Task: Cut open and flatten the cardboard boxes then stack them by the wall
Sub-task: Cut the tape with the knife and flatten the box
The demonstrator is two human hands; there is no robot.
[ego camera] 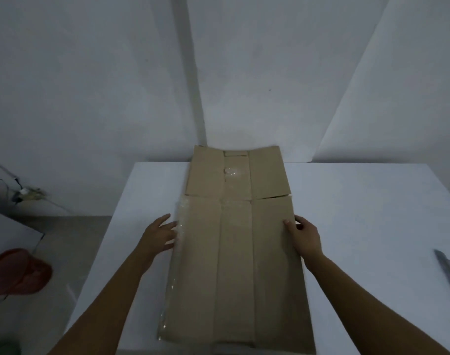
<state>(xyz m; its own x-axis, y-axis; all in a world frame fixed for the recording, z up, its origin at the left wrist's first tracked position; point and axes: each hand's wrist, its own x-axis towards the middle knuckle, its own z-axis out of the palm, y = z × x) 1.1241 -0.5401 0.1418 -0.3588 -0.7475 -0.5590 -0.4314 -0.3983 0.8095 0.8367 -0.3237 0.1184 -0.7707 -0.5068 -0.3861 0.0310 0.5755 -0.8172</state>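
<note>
White table (359, 201) against a white wall (90, 73) carries a flattened cardboard box (234, 239). Straight fingers of the left hand (158, 235) touch its taped left edge; the right hand (304, 235) pinches its right edge.

No text, label or number can be read on the flattened cardboard box (235, 226).

Cardboard box (235, 239) is flattened, lying flat on the white table (359, 213), long axis running away toward the wall (244, 73). Plain brown, with two lengthwise creases splitting it into three strips. Far flaps are folded out, their end overhanging the table's far edge by the wall. Clear tape runs along the left edge, plus a patch on the far middle flap.
</note>
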